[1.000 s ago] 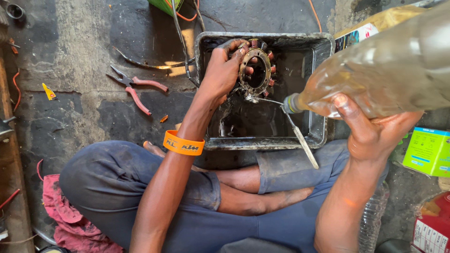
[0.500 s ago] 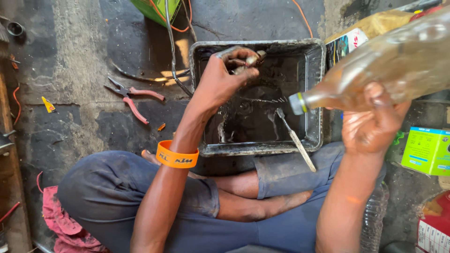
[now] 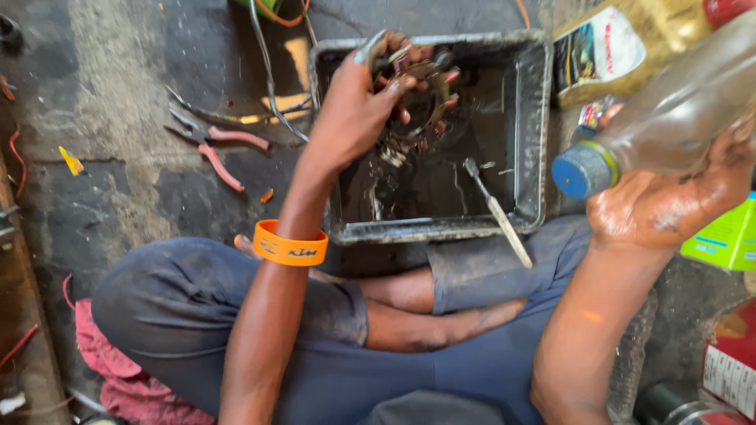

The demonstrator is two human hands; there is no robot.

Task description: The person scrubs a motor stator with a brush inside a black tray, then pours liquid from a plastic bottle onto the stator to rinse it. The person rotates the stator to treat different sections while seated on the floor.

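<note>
My left hand (image 3: 358, 110) grips a round metal ring part with reddish coils (image 3: 421, 90) and holds it dripping over a dirty black rectangular tray (image 3: 531, 118). My right hand (image 3: 669, 201), wet and oily, holds a clear plastic bottle (image 3: 669, 118) tilted on its side at the right of the tray. The bottle's blue cap (image 3: 583, 169) points toward the tray. A thin brush (image 3: 496, 212) leans on the tray's near rim. An orange band (image 3: 290, 245) sits on my left wrist.
Red-handled pliers (image 3: 216, 145) and loose wires (image 3: 268, 71) lie on the dark floor left of the tray. A yellowish bottle with a printed label (image 3: 622, 47) stands beyond the tray, a green box (image 3: 724, 236) at the right edge. My crossed legs are below.
The view has drawn closer. My right hand has pulled the bottle back to the right, away from the tray. My left hand keeps the ring part over the tray, turned in its grip.
</note>
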